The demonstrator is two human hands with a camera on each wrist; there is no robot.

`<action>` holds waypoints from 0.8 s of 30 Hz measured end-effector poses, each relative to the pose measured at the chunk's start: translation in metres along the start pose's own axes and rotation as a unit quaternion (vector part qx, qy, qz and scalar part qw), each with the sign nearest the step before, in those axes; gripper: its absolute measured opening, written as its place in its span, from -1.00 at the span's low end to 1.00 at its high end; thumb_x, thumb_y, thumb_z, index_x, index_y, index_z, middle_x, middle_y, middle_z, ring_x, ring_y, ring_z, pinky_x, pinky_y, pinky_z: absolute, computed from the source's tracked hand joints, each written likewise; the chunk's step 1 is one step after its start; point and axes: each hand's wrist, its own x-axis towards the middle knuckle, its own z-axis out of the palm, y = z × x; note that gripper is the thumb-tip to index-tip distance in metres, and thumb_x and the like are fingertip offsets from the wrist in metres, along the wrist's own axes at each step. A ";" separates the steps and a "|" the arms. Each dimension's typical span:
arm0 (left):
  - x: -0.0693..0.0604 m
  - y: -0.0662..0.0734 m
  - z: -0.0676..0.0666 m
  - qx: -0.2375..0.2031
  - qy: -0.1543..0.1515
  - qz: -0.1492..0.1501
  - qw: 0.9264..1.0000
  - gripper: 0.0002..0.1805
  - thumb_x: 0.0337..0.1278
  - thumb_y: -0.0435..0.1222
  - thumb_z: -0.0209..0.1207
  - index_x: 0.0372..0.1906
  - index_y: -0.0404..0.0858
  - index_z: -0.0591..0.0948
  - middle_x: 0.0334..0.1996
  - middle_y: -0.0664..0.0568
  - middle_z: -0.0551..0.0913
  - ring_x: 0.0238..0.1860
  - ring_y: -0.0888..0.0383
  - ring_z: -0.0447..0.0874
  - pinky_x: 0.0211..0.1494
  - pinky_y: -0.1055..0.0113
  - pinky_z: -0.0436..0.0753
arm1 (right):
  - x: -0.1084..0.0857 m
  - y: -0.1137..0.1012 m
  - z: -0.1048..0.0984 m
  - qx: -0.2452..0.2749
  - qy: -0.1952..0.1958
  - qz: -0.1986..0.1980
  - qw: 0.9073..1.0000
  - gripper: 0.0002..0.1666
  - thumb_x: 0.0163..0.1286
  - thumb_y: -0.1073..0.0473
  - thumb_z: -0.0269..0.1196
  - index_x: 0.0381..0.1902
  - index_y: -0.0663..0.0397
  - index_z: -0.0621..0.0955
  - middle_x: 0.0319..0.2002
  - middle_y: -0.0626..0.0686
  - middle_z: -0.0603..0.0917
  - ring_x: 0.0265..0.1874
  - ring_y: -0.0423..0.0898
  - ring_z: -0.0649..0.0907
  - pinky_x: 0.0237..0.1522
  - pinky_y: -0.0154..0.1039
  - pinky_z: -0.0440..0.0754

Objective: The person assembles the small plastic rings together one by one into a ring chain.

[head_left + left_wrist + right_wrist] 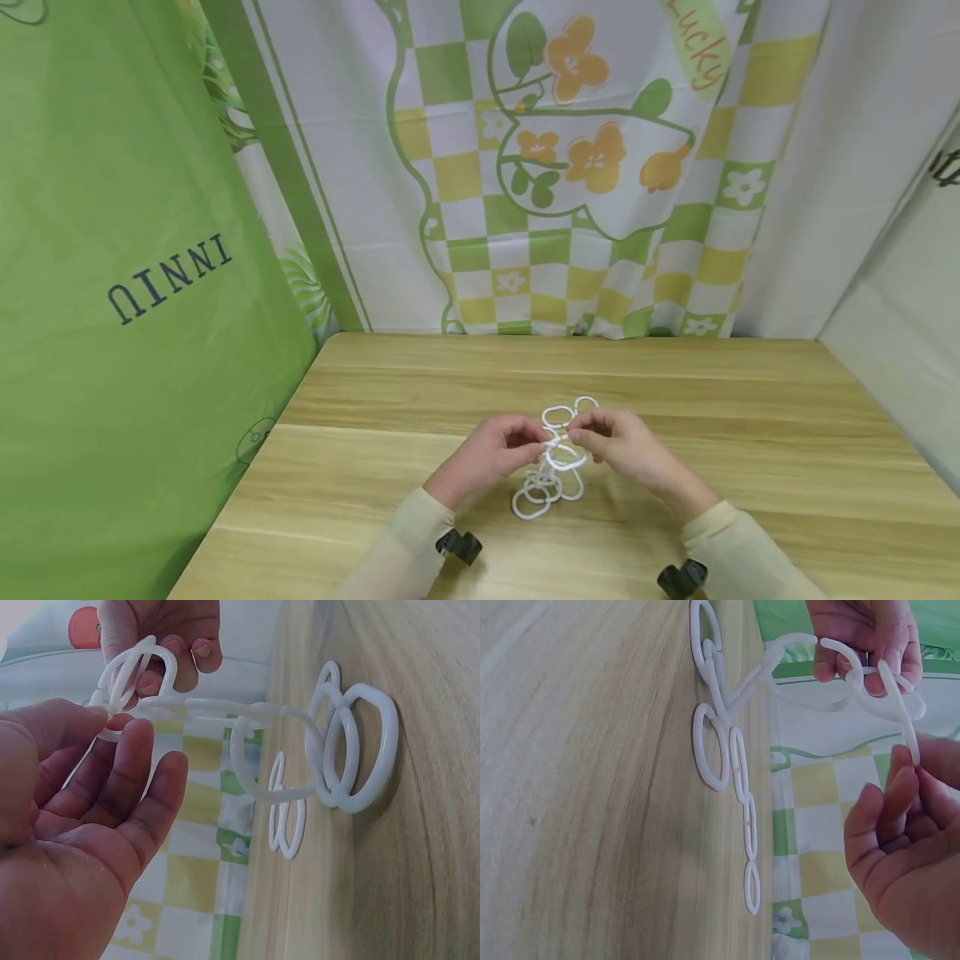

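My left grip (495, 454) pinches joined white links between thumb and fingertips, the other fingers loosely bent. My right grip (626, 446) pinches one white link (901, 712) close by, just beside my left fingertips. From there the white plastic chain (388, 742) hangs to the desk (360, 471), where some links lie overlapped beneath my hands and others run in a line toward the far edge. My cream sleeves (723, 533) reach to the wrists, each with a small black device (459, 547) strapped on.

The desk is pale wood-grain, streaked lengthwise, with rounded far corners. Behind it hangs a white curtain (360, 167) printed with green and yellow checks, orange flowers and green leaves; its lower edge meets the back of the desk. A green cloth (112, 433) covers the left side, a strip of leaf print (307, 287) between it and the curtain. A plain whitish cloth (915, 275) hangs at right.

High on the curtain I read "Lucky" (699, 43) in orange-red script on a pale green patch. On the green cloth, dark blue slanting capitals (172, 277) show INNI, with an arch-shaped letter before them. The black marks (947, 168) at far right are cut off, and I cannot read them.
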 end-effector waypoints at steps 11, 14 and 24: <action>0.001 -0.002 -0.002 -0.014 -0.027 -0.016 0.999 -0.73 0.29 -0.29 0.22 0.05 -0.23 0.56 -0.34 -0.05 0.69 -0.33 0.02 0.69 -0.16 0.07 0.69 | 0.005 -0.003 0.002 0.019 0.093 -0.001 0.995 -0.73 0.43 0.22 0.23 -0.05 0.35 0.58 -0.29 0.06 0.63 -0.42 -0.07 0.57 -0.40 -0.26 0.61; 0.000 -0.002 -0.001 -0.020 -0.016 -0.043 0.999 -0.75 0.38 -0.22 0.15 0.05 -0.22 0.55 -0.37 -0.15 0.69 -0.33 -0.12 0.69 -0.16 -0.06 0.66 | 0.006 -0.003 0.003 0.024 0.103 -0.001 0.994 -0.73 0.41 0.25 0.23 -0.05 0.38 0.58 -0.29 0.08 0.64 -0.41 -0.09 0.57 -0.40 -0.27 0.62; 0.000 -0.007 -0.001 -0.012 -0.009 -0.056 0.998 -0.80 0.38 -0.17 0.15 -0.11 -0.22 0.64 -0.46 -0.25 0.66 -0.45 -0.11 0.65 -0.39 0.24 0.61 | 0.003 -0.006 0.011 0.044 0.067 -0.040 0.996 -0.78 0.39 0.29 0.25 -0.13 0.40 0.57 -0.35 0.09 0.60 -0.45 -0.10 0.57 -0.41 -0.24 0.62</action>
